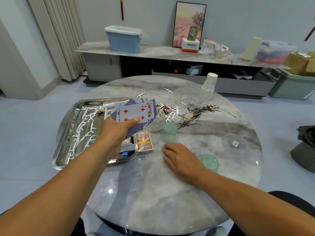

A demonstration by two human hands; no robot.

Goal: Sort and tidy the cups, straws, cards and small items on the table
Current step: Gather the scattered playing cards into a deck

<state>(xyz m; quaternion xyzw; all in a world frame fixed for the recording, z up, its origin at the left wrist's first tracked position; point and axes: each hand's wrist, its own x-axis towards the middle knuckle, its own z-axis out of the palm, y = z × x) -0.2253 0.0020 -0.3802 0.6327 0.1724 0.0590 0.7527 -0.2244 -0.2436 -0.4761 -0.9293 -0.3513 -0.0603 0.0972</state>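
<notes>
My left hand (pixel 115 133) grips a loose fan of playing cards (pixel 136 111) above the right end of the steel tray (pixel 68 133); a four of diamonds faces up. The card box (pixel 144 141) lies beside the tray. My right hand (pixel 180 159) rests palm down on the marble table (pixel 153 193), fingers relaxed, holding nothing. A green cup (pixel 169 132) stands just beyond its fingers and another green cup (pixel 210 162) stands to its right. White floss picks (pixel 85 123) lie in the tray.
A clear glass (pixel 156 121) stands behind the cards. Black hairpins (pixel 196 113) and more picks are scattered mid-table. Farther back are a clear box (pixel 190 97) and stacked paper cups (pixel 209 84). A clear lid (pixel 236 143) and paper clips (pixel 205 145) lie to the right.
</notes>
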